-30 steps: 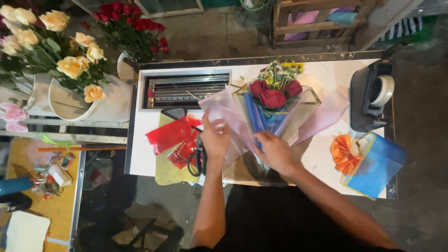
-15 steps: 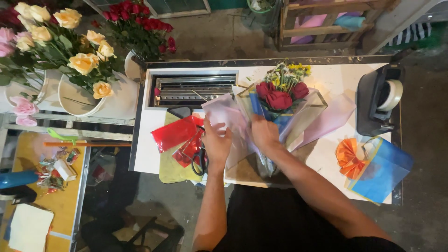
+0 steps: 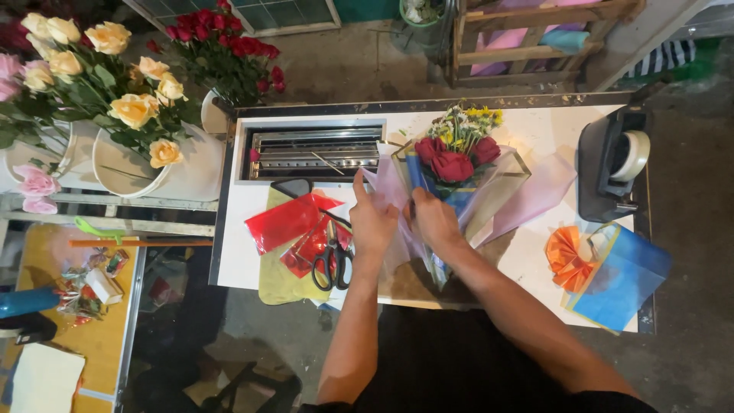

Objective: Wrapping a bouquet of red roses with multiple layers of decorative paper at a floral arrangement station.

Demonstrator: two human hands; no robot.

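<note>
Step in hand: the person seemed to be folding thin wrapping paper (image 3: 394, 191) around a bouquet (image 3: 456, 157) of red roses and small yellow flowers; to do it well, I think the sheet should be pulled snug and flat at the stems, with both sides kept even, so no flower gets squashed
Left hand: the left hand (image 3: 372, 222) was partly open; the thumb and fingers pinched the pink sheet and one finger pointed up along its edge
Right hand: the right hand (image 3: 436, 220) was closed around the lower part of the bouquet, over the blue paper and the stems
Where the bouquet was: it lay on the white tabletop (image 3: 535, 130), flowers pointing away from the person, touching both hands
Close by: black scissors (image 3: 333, 261) lay on red paper (image 3: 284, 222) just left of the left hand; an orange paper fan (image 3: 564, 256) and a blue sheet (image 3: 623, 279) lay well to the right; a tape holder (image 3: 612, 164) stood at the right edge
</note>
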